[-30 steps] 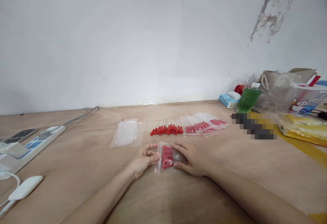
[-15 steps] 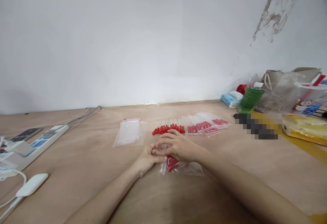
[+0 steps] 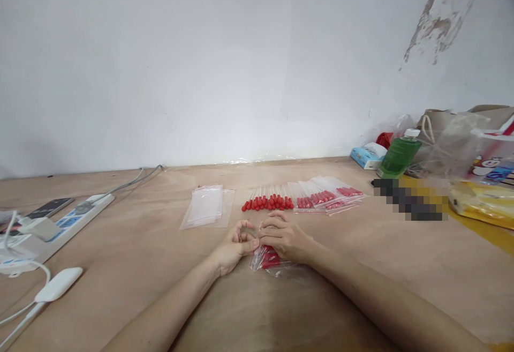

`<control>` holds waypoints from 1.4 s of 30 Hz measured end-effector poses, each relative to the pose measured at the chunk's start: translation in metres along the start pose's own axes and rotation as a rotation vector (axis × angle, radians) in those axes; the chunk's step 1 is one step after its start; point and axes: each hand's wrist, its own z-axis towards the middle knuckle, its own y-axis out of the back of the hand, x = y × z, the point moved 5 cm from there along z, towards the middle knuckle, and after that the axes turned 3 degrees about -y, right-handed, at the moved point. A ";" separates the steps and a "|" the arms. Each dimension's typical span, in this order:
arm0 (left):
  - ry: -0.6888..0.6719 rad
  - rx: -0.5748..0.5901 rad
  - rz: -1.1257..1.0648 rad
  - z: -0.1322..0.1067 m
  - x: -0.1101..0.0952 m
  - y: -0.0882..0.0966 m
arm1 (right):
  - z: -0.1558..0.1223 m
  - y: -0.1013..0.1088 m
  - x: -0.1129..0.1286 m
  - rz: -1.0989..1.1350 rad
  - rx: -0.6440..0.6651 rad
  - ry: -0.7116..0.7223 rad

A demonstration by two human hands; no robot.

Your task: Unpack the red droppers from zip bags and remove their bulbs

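A clear zip bag (image 3: 270, 260) with red-bulbed droppers inside lies on the table in front of me. My left hand (image 3: 236, 248) pinches the left edge of this bag between thumb and fingers. My right hand (image 3: 286, 238) bends over the bag's upper part, its fingers closed on the plastic and hiding some of it. Behind my hands lies a row of loose droppers (image 3: 268, 202) with red bulbs and thin clear tubes. Filled zip bags (image 3: 327, 196) overlap to the right of that row. A stack of flat, unfilled zip bags (image 3: 206, 206) lies to the left.
On the left are a power strip (image 3: 76, 221), a dark phone (image 3: 48, 208) and a white cable with an oval white piece (image 3: 59, 284). At the right stand a green bottle (image 3: 399, 155), a blue tissue pack (image 3: 367, 156) and a yellow package (image 3: 482, 202). A white wall rises behind.
My hands have drawn slightly apart along the bag's top edge; earlier their fingers overlapped. The right hand has moved a little lower. The view has shifted slightly.
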 end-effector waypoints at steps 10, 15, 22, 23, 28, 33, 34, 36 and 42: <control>-0.146 -0.194 0.183 0.006 0.005 0.010 | 0.003 0.010 -0.003 0.082 -0.087 -0.016; -0.285 -0.166 0.384 0.005 0.001 0.009 | -0.002 0.022 -0.002 0.193 -0.045 -0.128; -0.287 -0.216 0.504 0.008 0.005 0.015 | -0.041 0.026 -0.014 0.153 0.044 -0.543; -0.312 -0.230 0.548 0.007 0.002 0.015 | -0.047 0.023 -0.016 0.159 0.070 -0.590; -0.423 -0.231 0.749 0.001 -0.010 0.017 | -0.063 0.014 -0.020 0.202 0.098 -0.679; -0.353 0.010 0.627 0.001 -0.006 0.009 | -0.064 0.011 -0.023 0.164 0.057 -0.638; -0.320 0.056 0.582 0.001 -0.006 0.006 | -0.064 0.010 -0.023 0.156 0.056 -0.633; -0.271 0.122 0.541 -0.001 -0.007 0.001 | -0.064 0.010 -0.024 0.140 0.053 -0.619; -0.317 0.211 0.758 -0.008 -0.017 -0.009 | -0.063 0.012 -0.022 0.095 0.048 -0.600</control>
